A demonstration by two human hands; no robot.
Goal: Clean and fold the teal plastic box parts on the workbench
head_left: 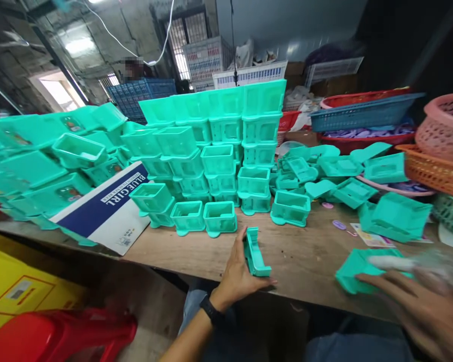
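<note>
My left hand [238,271], with a dark band at the wrist, grips a small green plastic frame piece [253,254] at the table's front edge. The piece is tilted, its hollow side facing right. Motion blurs my right hand [419,301], at the lower right. In it is a clear, blurred bottle [440,266] with a white nozzle [390,262]. The nozzle and fingertips are over a green plastic box part [357,271] on the table; whether the nozzle touches it I cannot tell.
Green boxes [221,218] stand stacked across the wooden table [211,256]. Loose green parts [324,166] lie heaped at right, near a purple oval piece [338,224]. A BLUE GIRL carton [109,211] leans at left. Baskets [366,113] line the back right. A red stool [60,332] stands lower left.
</note>
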